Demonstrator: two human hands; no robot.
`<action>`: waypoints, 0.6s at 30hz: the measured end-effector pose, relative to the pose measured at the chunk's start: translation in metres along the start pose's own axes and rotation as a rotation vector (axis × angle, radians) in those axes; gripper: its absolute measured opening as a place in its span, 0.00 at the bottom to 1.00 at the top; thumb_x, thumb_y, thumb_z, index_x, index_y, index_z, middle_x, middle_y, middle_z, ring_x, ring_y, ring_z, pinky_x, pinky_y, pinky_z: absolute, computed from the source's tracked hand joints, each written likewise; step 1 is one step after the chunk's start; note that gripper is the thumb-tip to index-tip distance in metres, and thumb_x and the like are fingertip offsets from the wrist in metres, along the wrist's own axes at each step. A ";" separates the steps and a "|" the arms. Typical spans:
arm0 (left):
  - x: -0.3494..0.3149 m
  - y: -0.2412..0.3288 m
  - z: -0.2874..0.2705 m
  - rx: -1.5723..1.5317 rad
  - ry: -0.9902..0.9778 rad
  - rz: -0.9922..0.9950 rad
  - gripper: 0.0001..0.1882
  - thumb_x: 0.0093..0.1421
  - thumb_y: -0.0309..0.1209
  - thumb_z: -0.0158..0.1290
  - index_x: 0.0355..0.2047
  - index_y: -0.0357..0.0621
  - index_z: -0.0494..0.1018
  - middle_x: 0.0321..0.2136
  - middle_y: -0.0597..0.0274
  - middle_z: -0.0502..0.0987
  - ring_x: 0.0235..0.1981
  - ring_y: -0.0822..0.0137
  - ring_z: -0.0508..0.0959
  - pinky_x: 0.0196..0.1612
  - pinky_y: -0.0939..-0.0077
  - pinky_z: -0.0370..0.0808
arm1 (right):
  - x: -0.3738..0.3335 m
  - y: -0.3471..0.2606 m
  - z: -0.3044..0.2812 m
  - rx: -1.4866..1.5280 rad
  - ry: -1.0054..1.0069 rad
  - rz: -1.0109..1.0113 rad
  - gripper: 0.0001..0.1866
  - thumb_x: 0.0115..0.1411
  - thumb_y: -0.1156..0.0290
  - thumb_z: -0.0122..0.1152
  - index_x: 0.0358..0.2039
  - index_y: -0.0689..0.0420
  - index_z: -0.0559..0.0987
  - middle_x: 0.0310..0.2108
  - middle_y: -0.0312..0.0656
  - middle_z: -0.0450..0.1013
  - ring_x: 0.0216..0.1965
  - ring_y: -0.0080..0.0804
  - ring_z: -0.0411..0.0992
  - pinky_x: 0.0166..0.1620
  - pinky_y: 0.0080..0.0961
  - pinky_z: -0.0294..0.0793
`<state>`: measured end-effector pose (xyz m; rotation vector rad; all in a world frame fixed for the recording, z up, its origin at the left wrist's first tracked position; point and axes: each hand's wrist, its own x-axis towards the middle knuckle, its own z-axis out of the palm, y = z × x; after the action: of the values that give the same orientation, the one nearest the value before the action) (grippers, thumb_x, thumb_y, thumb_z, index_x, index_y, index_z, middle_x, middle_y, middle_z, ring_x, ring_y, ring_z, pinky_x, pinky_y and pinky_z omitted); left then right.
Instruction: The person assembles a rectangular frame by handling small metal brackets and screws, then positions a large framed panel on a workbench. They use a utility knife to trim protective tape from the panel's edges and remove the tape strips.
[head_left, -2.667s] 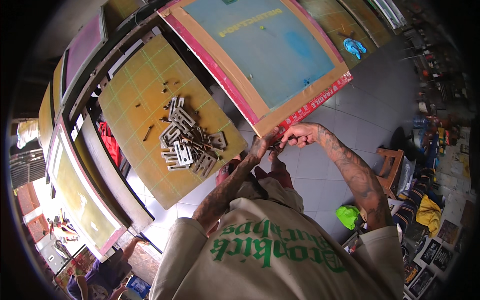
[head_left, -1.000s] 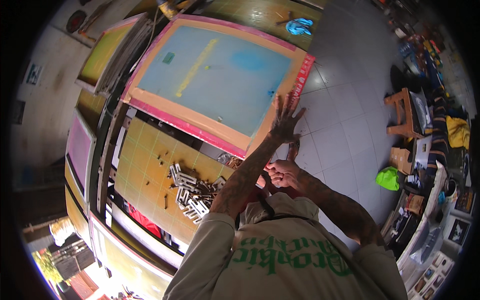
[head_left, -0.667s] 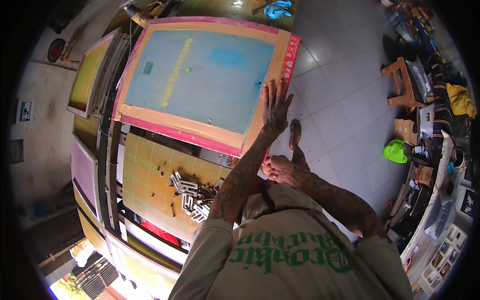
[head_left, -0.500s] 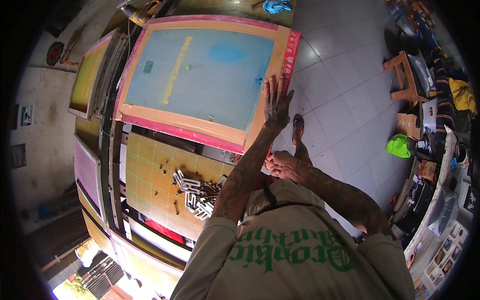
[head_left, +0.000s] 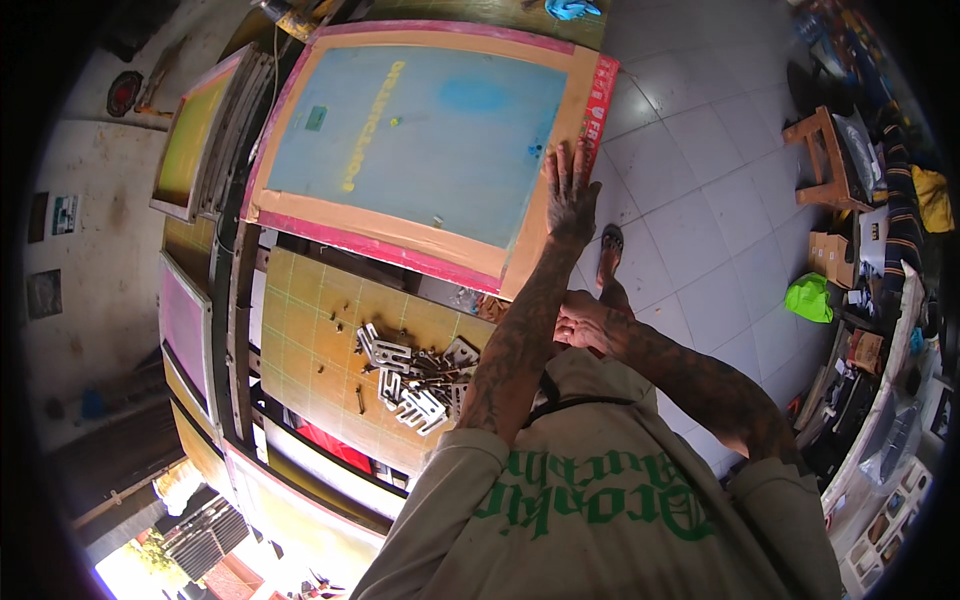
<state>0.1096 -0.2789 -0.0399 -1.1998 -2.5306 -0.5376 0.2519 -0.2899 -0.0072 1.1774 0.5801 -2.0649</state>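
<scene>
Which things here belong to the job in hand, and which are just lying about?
Apparently in the job:
pink-edged rectangular frame with blue-grey mesh
left hand, spread over the frame
right hand, curled, grip unclear
perhaps slotted silver metal brackets, untouched

Apparently lying about:
crumpled bright green bundle
brown wooden stool
crumpled blue cloth

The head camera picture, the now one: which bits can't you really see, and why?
- Head view: whatever the right hand's grip may hold; its curled fingers and the left forearm block it.
- Head view: the bit of tan border under the left hand; the hand covers it.
- Head view: the blue crumpled thing; cut off by the top edge.
- Head view: the bolts among the metal brackets; too small and jumbled to count.
</scene>
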 end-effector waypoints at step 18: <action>0.005 0.000 -0.008 -0.038 -0.078 0.030 0.12 0.49 0.28 0.57 0.36 0.47 0.79 0.67 0.45 0.45 0.68 0.35 0.41 0.68 0.41 0.37 | 0.021 0.054 -0.100 -1.442 0.647 -1.299 0.15 0.60 0.60 0.56 0.39 0.59 0.74 0.24 0.44 0.70 0.25 0.40 0.71 0.30 0.36 0.71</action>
<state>0.1074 -0.2792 -0.0305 -1.2946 -2.5733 -0.5437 0.3414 -0.2667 -0.0770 0.4013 3.0024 -1.1016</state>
